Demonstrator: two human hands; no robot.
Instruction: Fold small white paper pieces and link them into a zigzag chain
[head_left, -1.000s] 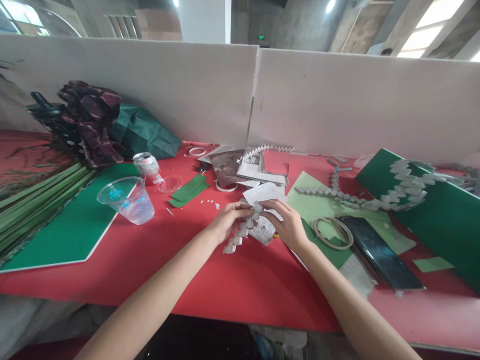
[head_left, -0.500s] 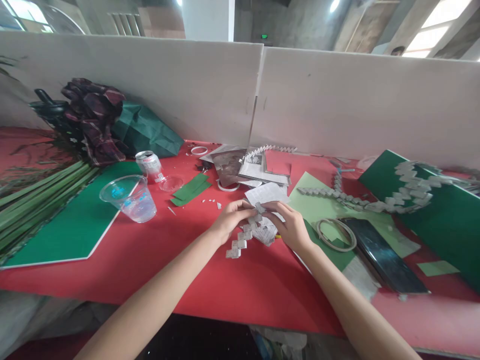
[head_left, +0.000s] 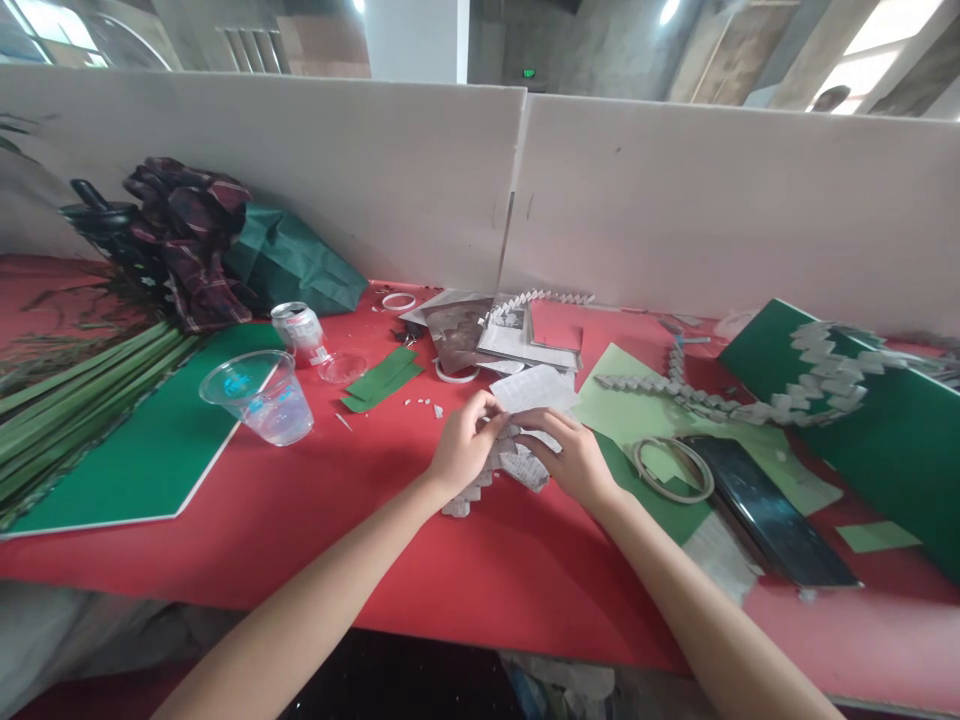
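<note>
Hands (head_left: 517, 450) pinch paper chain (head_left: 501, 462) btwn.

Both hands, left hand (head_left: 463, 452) and right hand (head_left: 571, 455), pinch a folded-paper chain (head_left: 511, 458) (newsprint).

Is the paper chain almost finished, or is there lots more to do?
Done: long folded paper chains already lie on the green sheets at the right. In hand: the left hand and right hand pinch a short chain over the red table, far shorter than those. Left: loose newspaper sheets behind the hands are not yet folded, so plenty seems left.
</note>
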